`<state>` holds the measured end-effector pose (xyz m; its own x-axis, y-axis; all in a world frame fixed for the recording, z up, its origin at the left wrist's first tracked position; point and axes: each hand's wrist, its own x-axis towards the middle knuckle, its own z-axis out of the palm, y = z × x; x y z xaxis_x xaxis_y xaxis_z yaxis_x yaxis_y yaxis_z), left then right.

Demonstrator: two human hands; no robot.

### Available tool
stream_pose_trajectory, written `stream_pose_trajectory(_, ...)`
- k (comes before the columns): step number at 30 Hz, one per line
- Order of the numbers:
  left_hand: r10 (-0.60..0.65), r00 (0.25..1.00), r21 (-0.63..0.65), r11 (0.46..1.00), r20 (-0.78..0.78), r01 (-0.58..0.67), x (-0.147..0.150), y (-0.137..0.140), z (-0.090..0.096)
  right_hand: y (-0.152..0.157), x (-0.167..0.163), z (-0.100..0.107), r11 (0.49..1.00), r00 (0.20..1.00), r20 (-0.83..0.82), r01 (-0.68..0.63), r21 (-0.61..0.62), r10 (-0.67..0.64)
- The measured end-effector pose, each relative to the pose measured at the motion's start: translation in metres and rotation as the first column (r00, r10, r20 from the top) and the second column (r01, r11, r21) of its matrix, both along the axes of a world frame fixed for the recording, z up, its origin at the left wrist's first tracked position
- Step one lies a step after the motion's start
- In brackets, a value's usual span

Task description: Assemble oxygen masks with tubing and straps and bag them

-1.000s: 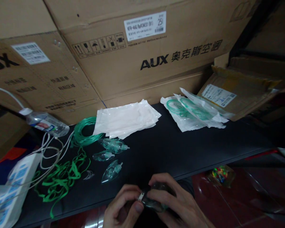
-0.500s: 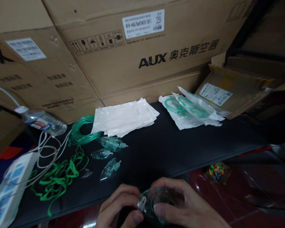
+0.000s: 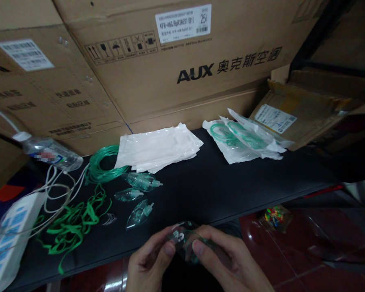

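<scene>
Low in the view, above the table's front edge, both hands hold a clear greenish oxygen mask [image 3: 187, 232]. My left hand [image 3: 152, 255] pinches its left side, thumb on top, beside a small pale nose clip [image 3: 179, 236]. On the other side, my right hand [image 3: 226, 257] grips the mask with its thumb pressed on the plastic; its lower part is partly hidden. Further masks lie on the table: a nearer one [image 3: 139, 215], a small one [image 3: 128, 194] and a clump [image 3: 142, 181] behind. Thin curved metal strips [image 3: 110, 219] lie left of them.
Green elastic straps [image 3: 69, 227], coiled green tubing [image 3: 94, 164], a plastic bottle [image 3: 56, 154] and a power strip [image 3: 21, 227] occupy the left. White pouches [image 3: 158, 148] and packed tubing [image 3: 240, 140] lie at the back, before large cartons [image 3: 134, 89]. An opened carton [image 3: 307, 105] leans right.
The mask has been turned and raised slightly, and my left thumb has come over its top. My right hand has shifted a little upward. The view has tilted slightly.
</scene>
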<state>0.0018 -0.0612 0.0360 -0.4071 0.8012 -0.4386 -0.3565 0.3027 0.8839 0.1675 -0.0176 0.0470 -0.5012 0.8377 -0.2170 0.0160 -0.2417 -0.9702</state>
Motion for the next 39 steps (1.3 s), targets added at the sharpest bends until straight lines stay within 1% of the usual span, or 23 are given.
stream_pose_trajectory(3, -0.048, 0.997, -0.026, 0.998, 0.059, 0.050, -0.001, 0.001, -0.006, -0.001, -0.005, -0.007, 0.992, 0.997, 0.006, 0.082, 0.092, -0.083)
stream_pose_trajectory(5, -0.069, 0.996, -0.026, 0.997, 0.059, 0.071, -0.002, 0.001, -0.009, -0.002, -0.008, -0.010, 0.981, 0.992, 0.006, 0.122, 0.149, -0.124)
stream_pose_trajectory(8, -0.065, 0.998, -0.014, 0.998, 0.003, 0.065, -0.002, 0.001, -0.010, -0.003, -0.012, -0.013, 0.964, 0.981, -0.010, 0.193, 0.184, -0.195)
stream_pose_trajectory(11, -0.115, 0.991, 0.023, 0.993, -0.073, 0.117, -0.002, 0.002, -0.008, -0.004, -0.014, -0.013, 0.937, 0.958, -0.037, 0.285, 0.202, -0.284)
stream_pose_trajectory(14, -0.137, 0.981, 0.071, 0.987, -0.137, 0.148, -0.001, 0.004, -0.001, -0.003, -0.013, -0.013, 0.925, 0.967, -0.036, 0.252, 0.283, -0.252)
stream_pose_trajectory(16, -0.155, 0.970, 0.089, 0.981, -0.185, 0.173, -0.002, 0.004, 0.004, -0.002, -0.011, -0.013, 0.907, 0.967, -0.054, 0.252, 0.337, -0.249)
stream_pose_trajectory(18, -0.198, 0.954, 0.080, 0.972, -0.224, 0.220, -0.004, 0.004, 0.007, -0.001, -0.011, -0.013, 0.893, 0.964, -0.070, 0.265, 0.363, -0.258)
stream_pose_trajectory(21, -0.245, 0.941, 0.060, 0.962, -0.233, 0.266, -0.008, 0.004, 0.004, 0.000, -0.012, -0.011, 0.883, 0.960, -0.077, 0.277, 0.380, -0.268)
stream_pose_trajectory(23, -0.219, 0.950, 0.068, 0.969, -0.225, 0.239, -0.010, 0.004, -0.001, 0.000, -0.012, -0.009, 0.873, 0.954, -0.091, 0.297, 0.388, -0.284)
stream_pose_trajectory(25, -0.166, 0.961, 0.065, 0.981, -0.219, 0.184, -0.010, 0.004, -0.005, 0.000, -0.013, -0.009, 0.867, 0.951, -0.096, 0.306, 0.393, -0.293)
stream_pose_trajectory(28, -0.106, 0.968, 0.070, 0.990, -0.229, 0.125, -0.007, 0.004, -0.006, 0.000, -0.012, -0.009, 0.877, 0.956, -0.072, 0.289, 0.384, -0.284)
stream_pose_trajectory(30, -0.096, 0.963, 0.096, 0.988, -0.250, 0.124, -0.005, 0.005, -0.003, -0.001, -0.011, -0.010, 0.882, 0.958, -0.061, 0.281, 0.378, -0.279)
stream_pose_trajectory(32, -0.117, 0.954, 0.134, 0.978, -0.277, 0.159, -0.005, 0.005, 0.000, -0.002, -0.010, -0.011, 0.878, 0.956, -0.065, 0.288, 0.381, -0.286)
stream_pose_trajectory(35, -0.168, 0.927, 0.176, 0.955, -0.336, 0.237, -0.008, 0.007, 0.005, -0.002, -0.011, -0.011, 0.852, 0.949, -0.088, 0.312, 0.420, -0.304)
stream_pose_trajectory(39, -0.223, 0.884, 0.158, 0.938, -0.411, 0.310, -0.011, 0.008, 0.008, -0.001, -0.012, -0.007, 0.783, 0.935, -0.125, 0.346, 0.517, -0.331)
